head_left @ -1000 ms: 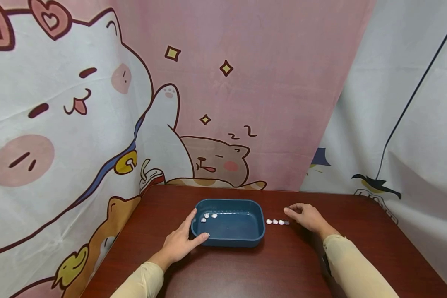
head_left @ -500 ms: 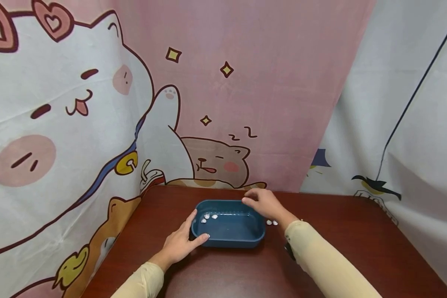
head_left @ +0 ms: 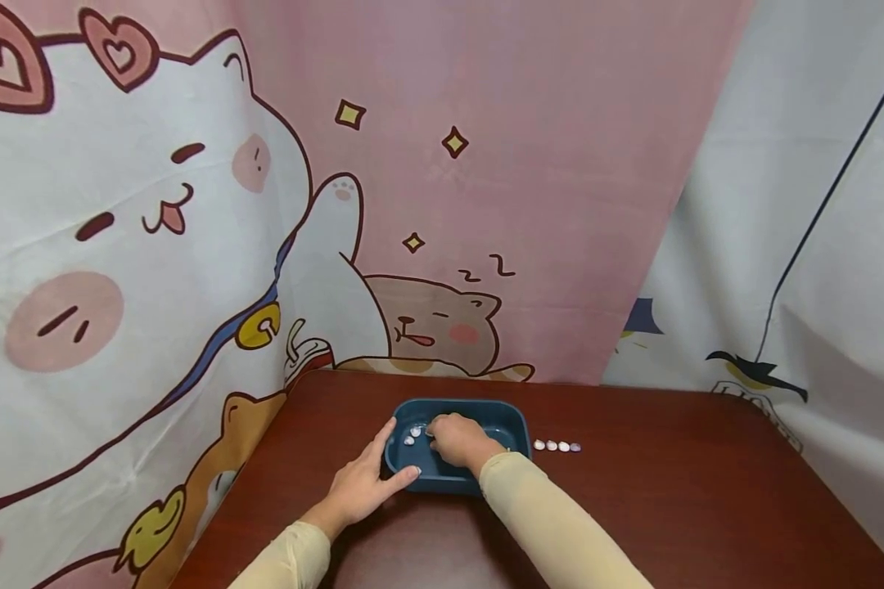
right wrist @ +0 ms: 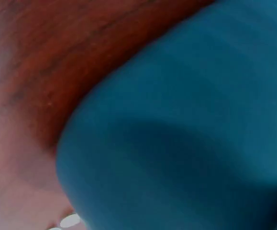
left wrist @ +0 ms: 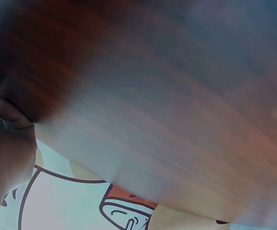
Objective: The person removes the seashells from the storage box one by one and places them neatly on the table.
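Note:
A dark blue rectangular plastic tub (head_left: 460, 483) stands on the table in the head view. Against its left end my left hand (head_left: 361, 489) rests, fingers along the side wall and thumb extended over the near rim. Inside the tub is my right hand (head_left: 457, 442), its thumb and curled fingers pinching a small white shell (head_left: 430, 431). Two more white shells (head_left: 416, 431) lie to the left of those fingertips on the tub floor. In the left wrist view only part of the left hand (left wrist: 11, 129) shows. Blurred tub wall (right wrist: 176, 120) fills most of the right wrist view.
Just right of the tub, several small shells (head_left: 552, 446) lie in a straight row, the rightmost one darker. The reddish-brown wooden table (head_left: 633, 507) reaches back to hanging cloth (head_left: 545, 204) printed with cartoon cats.
My right hand has moved left from beside the shell row, over the tub's far rim and down into the tub to a shell. My left hand stays at the tub's left end.

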Demonstrator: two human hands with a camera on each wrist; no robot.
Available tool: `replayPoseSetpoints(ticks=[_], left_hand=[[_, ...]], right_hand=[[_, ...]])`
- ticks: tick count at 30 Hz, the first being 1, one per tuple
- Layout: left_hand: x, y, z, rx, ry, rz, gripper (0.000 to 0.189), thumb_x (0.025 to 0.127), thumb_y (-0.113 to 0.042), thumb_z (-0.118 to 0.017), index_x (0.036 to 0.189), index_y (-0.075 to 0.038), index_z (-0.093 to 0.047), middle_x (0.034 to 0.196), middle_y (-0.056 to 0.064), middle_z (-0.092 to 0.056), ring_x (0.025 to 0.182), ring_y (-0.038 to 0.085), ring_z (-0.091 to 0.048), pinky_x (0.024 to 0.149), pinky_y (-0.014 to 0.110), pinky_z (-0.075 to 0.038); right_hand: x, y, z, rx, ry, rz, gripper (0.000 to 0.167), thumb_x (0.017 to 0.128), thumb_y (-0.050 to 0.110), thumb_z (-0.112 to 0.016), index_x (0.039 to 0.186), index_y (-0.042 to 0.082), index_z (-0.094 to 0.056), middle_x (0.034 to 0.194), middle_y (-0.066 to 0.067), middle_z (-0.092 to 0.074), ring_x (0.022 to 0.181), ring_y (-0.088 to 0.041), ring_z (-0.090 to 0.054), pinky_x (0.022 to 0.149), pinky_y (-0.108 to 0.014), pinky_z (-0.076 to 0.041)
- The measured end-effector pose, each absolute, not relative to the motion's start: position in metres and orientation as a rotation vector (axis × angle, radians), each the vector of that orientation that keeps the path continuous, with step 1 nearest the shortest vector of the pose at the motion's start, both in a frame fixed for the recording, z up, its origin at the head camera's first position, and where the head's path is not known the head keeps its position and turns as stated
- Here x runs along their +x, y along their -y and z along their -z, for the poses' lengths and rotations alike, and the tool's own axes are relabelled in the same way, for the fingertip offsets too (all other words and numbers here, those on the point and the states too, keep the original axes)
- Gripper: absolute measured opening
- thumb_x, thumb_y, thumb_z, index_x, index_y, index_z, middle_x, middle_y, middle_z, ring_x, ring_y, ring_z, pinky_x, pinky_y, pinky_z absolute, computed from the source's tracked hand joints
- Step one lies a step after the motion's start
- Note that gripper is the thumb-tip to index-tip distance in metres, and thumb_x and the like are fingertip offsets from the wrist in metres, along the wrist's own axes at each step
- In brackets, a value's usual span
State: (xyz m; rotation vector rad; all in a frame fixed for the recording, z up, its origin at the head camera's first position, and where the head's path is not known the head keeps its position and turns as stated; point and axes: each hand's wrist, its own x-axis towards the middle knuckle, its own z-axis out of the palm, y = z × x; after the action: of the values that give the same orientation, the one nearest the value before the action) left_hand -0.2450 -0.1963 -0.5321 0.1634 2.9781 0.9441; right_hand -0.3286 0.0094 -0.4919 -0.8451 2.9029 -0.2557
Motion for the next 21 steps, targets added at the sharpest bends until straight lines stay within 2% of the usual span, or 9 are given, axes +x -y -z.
replayPoseSetpoints(ticks=[4,8,13,17,21], left_hand=[[-0.246,0.195,0.533,0.165,-2.984,-0.939,0.094,0.096,-0.074,-0.059,0.172,-0.041,-0.015,0.172,0.012,-0.041,0.136,0.044,-0.061,0.102,0.072,-0.048],[-0.246,0.194,0.535,0.155,-2.983,-0.945,0.095,0.096,-0.075,-0.060,0.172,-0.040,-0.015,0.172,0.012,-0.041,0.135,0.043,-0.062,0.101,0.072,-0.048],[-0.245,0.195,0.537,0.128,-2.992,-0.934,0.097,0.094,-0.077,-0.060,0.172,-0.041,-0.015,0.171,0.010,-0.042,0.130,0.041,-0.065,0.100,0.070,-0.049],[-0.245,0.196,0.536,0.123,-3.013,-0.923,0.096,0.094,-0.076,-0.061,0.171,-0.041,-0.016,0.168,0.011,-0.045,0.125,0.041,-0.067,0.099,0.070,-0.050],[-0.245,0.195,0.536,0.126,-3.009,-0.923,0.097,0.094,-0.076,-0.062,0.171,-0.041,-0.016,0.168,0.011,-0.046,0.125,0.040,-0.067,0.099,0.070,-0.050]], right_hand=[[-0.328,-0.016,0.495,-0.845,-2.917,0.269,0.026,0.104,0.022,-0.070,0.128,0.015,-0.080,0.123,-0.002,-0.080,0.111,-0.018,-0.074,0.106,-0.042,-0.058],[-0.328,-0.034,0.493,-0.854,-2.910,0.329,0.016,0.099,0.018,-0.078,0.112,0.014,-0.085,0.105,0.000,-0.082,0.091,-0.014,-0.073,0.095,-0.039,-0.062],[-0.334,-0.068,0.494,-0.863,-2.918,0.331,0.002,0.090,0.015,-0.087,0.091,0.017,-0.087,0.089,0.005,-0.080,0.079,-0.009,-0.068,0.081,-0.035,-0.063],[-0.339,-0.090,0.494,-0.890,-2.915,0.331,0.012,0.088,0.017,-0.089,0.078,0.019,-0.082,0.080,0.009,-0.074,0.071,-0.007,-0.062,0.071,-0.031,-0.059],[-0.338,-0.096,0.489,-0.896,-2.866,0.350,0.019,0.089,0.014,-0.087,0.073,0.018,-0.078,0.073,0.009,-0.069,0.067,-0.007,-0.058,0.066,-0.030,-0.055]])
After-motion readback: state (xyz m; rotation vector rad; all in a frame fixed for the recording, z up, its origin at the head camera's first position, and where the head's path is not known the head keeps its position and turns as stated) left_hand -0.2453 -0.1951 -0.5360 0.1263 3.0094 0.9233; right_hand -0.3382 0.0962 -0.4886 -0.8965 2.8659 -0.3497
